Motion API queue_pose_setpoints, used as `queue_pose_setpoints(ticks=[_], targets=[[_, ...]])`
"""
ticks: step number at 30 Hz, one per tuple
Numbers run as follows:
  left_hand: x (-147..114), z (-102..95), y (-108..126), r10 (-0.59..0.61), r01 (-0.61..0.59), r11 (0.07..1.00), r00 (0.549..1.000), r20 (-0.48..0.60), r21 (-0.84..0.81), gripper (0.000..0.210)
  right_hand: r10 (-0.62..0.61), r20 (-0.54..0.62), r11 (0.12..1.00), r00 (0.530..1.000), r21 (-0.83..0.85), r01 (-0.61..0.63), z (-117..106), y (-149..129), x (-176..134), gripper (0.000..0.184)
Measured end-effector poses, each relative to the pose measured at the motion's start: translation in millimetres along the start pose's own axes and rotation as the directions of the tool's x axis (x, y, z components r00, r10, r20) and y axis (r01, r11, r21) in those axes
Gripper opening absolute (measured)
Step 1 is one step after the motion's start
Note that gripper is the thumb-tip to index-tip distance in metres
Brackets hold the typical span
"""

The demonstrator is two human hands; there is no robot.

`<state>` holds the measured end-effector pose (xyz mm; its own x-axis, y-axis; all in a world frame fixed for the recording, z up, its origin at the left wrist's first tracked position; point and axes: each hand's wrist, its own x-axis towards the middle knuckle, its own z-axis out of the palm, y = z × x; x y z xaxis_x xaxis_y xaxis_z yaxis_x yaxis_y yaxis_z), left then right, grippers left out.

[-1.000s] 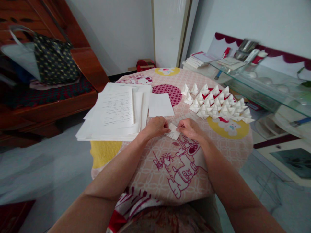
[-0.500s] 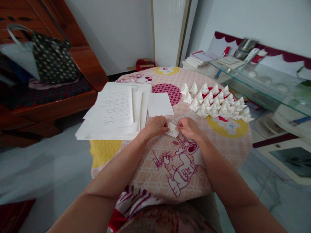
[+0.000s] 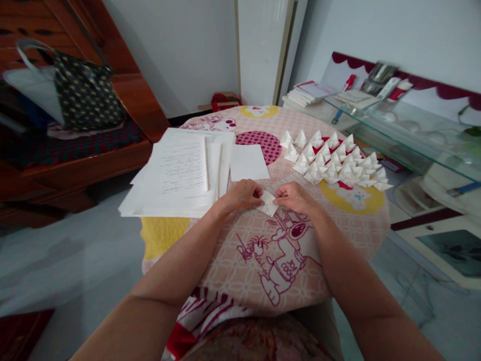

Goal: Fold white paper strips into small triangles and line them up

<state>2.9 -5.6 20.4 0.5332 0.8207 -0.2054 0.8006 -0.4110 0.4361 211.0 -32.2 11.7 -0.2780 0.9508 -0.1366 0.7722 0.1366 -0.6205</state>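
Observation:
Between my hands is a small folded piece of white paper, held low over the patterned tablecloth. My left hand pinches its left edge, and my right hand pinches the right corner. The fingertips partly cover the paper, so its exact folds are hard to make out. Just beyond my hands lies a flat white sheet. Several folded paper boats with pointed peaks stand in rows to the right.
A stack of papers, the top one printed, lies at the table's left. The round table has a pink cloth. Right of it stands a glass shelf with containers. A wooden bench holding a dark dotted bag is at left.
My right hand has shifted slightly to the right, and the folded paper shows a little more between my fingers. The boats and the papers stay in place.

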Motion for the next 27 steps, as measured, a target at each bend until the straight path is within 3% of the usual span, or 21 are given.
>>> queue_pose_setpoints(ticks=[2,5,8,11,17,22,27], targets=[[-0.7,3.2,1.7,0.008,-0.008,1.000,1.000,-0.027,0.015,0.019,-0.007,-0.024,1.000,1.000,0.003,0.007,-0.2,0.6,-2.1,0.005],[-1.7,10.0,4.4,0.019,-0.007,0.997,0.989,-0.149,0.079,0.028,-0.049,-0.047,0.997,0.998,-0.057,0.046,0.9,-1.5,-4.8,0.006],[-3.7,14.6,7.4,0.119,-0.089,0.986,0.968,-0.223,0.139,0.033,-0.099,-0.050,0.978,0.994,-0.187,0.088,3.2,-4.2,-8.5,0.010],[-7.6,13.9,14.3,0.198,-0.166,0.960,0.972,-0.126,0.225,0.019,-0.148,-0.067,0.940,0.987,-0.321,0.120,7.2,-4.1,-13.1,0.014],[-19.2,12.8,32.3,0.201,-0.173,0.908,0.979,-0.034,0.381,0.027,-0.287,0.030,0.852,0.958,-0.449,0.269,11.9,-3.0,-21.0,0.023],[-31.0,24.4,41.5,0.215,-0.194,0.882,0.977,-0.002,0.430,0.031,-0.276,0.147,0.752,0.950,-0.583,0.309,9.1,-10.2,-26.3,0.028],[-41.0,32.2,53.4,0.145,-0.125,0.886,0.989,-0.011,0.447,0.033,-0.261,0.151,0.744,0.954,-0.598,0.298,9.4,-12.4,-30.0,0.028]])
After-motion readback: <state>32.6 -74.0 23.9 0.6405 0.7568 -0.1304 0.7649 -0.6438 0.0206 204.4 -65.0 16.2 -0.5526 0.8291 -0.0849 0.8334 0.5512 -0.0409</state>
